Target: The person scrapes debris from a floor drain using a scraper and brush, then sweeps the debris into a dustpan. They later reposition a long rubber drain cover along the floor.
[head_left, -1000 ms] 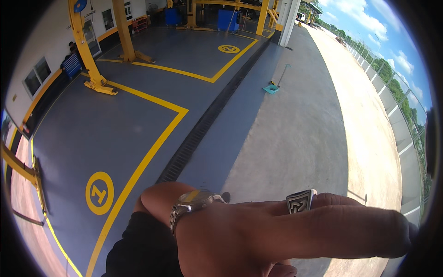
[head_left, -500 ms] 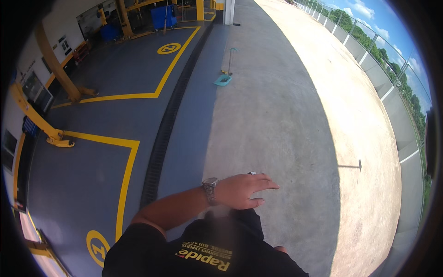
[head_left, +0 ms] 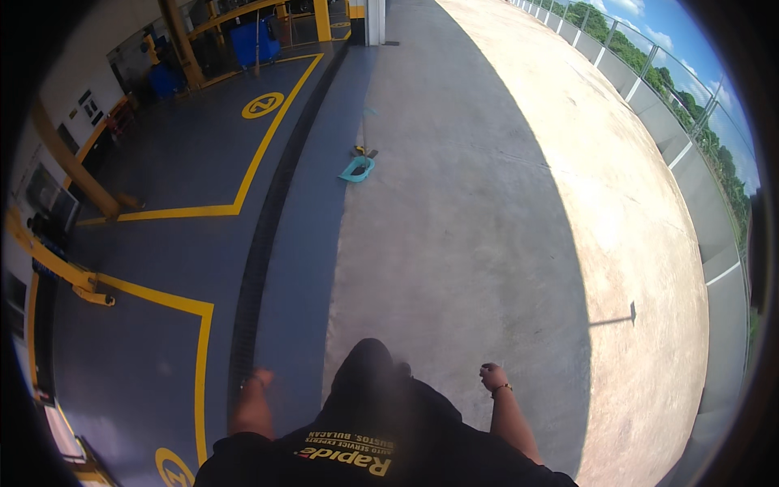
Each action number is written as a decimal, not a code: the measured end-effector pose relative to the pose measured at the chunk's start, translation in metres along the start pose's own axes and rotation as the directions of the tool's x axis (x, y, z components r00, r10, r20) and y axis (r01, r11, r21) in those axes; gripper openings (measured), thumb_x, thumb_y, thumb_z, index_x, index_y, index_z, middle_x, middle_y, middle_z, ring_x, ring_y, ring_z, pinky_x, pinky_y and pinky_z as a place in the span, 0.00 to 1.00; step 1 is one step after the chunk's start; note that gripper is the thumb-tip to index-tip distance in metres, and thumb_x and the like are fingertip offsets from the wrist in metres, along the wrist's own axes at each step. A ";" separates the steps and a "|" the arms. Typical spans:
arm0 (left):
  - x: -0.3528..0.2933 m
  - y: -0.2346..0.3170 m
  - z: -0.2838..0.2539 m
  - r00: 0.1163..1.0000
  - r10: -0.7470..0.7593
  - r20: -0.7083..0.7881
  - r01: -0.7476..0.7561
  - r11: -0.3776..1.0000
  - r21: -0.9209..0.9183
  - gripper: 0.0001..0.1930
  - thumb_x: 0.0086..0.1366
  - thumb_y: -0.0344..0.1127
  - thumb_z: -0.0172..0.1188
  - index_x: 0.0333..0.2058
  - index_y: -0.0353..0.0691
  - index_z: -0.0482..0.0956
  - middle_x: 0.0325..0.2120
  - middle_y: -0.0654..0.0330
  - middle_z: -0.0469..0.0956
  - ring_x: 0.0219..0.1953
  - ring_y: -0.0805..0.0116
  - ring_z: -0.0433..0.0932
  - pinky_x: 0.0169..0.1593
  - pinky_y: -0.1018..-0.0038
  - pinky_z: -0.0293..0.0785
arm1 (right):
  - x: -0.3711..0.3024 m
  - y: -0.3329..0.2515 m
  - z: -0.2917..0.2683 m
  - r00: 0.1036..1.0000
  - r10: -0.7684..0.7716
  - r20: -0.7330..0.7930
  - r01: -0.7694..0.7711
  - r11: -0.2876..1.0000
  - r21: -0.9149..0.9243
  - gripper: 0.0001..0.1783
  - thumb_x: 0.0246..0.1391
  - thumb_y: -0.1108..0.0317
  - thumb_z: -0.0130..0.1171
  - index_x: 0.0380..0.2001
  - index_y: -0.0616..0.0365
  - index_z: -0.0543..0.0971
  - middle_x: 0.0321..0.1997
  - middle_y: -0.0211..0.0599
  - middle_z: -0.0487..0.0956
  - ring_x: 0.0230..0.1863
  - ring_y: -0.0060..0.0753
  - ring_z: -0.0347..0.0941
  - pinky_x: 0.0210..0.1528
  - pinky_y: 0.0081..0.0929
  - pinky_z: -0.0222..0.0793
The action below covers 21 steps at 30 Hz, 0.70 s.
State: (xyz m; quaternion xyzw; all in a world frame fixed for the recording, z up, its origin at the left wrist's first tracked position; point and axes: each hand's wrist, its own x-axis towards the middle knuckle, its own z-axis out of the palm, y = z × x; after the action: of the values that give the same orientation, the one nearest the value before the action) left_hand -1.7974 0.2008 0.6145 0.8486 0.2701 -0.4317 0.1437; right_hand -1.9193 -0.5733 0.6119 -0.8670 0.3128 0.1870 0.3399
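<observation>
My left hand hangs low at my left side over the blue-grey floor, smeared by motion; its fingers cannot be made out. On the other side my right hand hangs over the bare concrete, a band round its wrist. Its fingers are curled in, with nothing visible in them. Neither hand touches anything around it. Ahead, where blue floor meets concrete, a teal dustpan stands with something yellow and dark at its back. The upper part of its handle is faint.
A dark drain grate runs along the left. Beyond it are yellow floor lines, yellow lift posts and a blue bin. Sunlit concrete and a fenced wall lie to the right.
My left arm has dropped from across my front down to my left side. My right hand has come into fuller view. The dustpan sits lower and further left, nearer to me.
</observation>
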 end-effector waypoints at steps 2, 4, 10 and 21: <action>0.013 -0.041 -0.024 0.971 -0.054 -0.233 -0.015 0.959 -0.284 0.14 0.67 0.36 0.53 0.45 0.33 0.77 0.32 0.56 0.78 0.27 0.63 0.74 0.34 0.63 0.75 | 0.054 -0.088 -0.070 0.986 -0.147 -0.078 0.143 0.988 -0.054 0.19 0.58 0.61 0.55 0.49 0.60 0.79 0.37 0.43 0.85 0.33 0.32 0.82 0.38 0.31 0.77; 0.001 -0.034 -0.024 0.946 -0.283 -0.156 0.131 0.778 -0.615 0.11 0.67 0.35 0.52 0.38 0.35 0.79 0.29 0.56 0.77 0.26 0.64 0.73 0.31 0.66 0.73 | 0.093 -0.141 -0.122 0.975 -0.201 -0.096 0.187 0.973 -0.133 0.20 0.58 0.59 0.56 0.49 0.58 0.79 0.40 0.46 0.84 0.38 0.38 0.81 0.43 0.35 0.76; 0.003 0.106 0.023 0.949 -0.255 0.184 0.313 0.823 -0.475 0.16 0.67 0.41 0.54 0.48 0.38 0.76 0.42 0.51 0.76 0.41 0.59 0.73 0.44 0.63 0.71 | 0.263 -0.160 -0.144 0.995 0.035 -0.091 -0.018 0.984 0.175 0.19 0.59 0.61 0.56 0.49 0.61 0.78 0.38 0.45 0.83 0.32 0.33 0.81 0.35 0.32 0.76; 0.084 0.615 -0.249 0.947 0.321 -0.012 -0.322 0.946 -0.036 0.30 0.63 0.48 0.59 0.61 0.43 0.69 0.53 0.50 0.77 0.57 0.53 0.74 0.60 0.62 0.69 | 0.313 -0.165 -0.162 0.826 0.381 0.414 -0.428 0.904 0.021 0.20 0.57 0.59 0.57 0.50 0.56 0.78 0.47 0.40 0.82 0.49 0.41 0.78 0.49 0.38 0.75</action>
State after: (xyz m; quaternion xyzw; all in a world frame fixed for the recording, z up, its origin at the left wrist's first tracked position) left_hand -1.2356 -0.1525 0.6995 0.8797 0.1367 -0.3948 0.2273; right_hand -1.5611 -0.7230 0.6354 -0.7032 0.4233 0.4101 0.3976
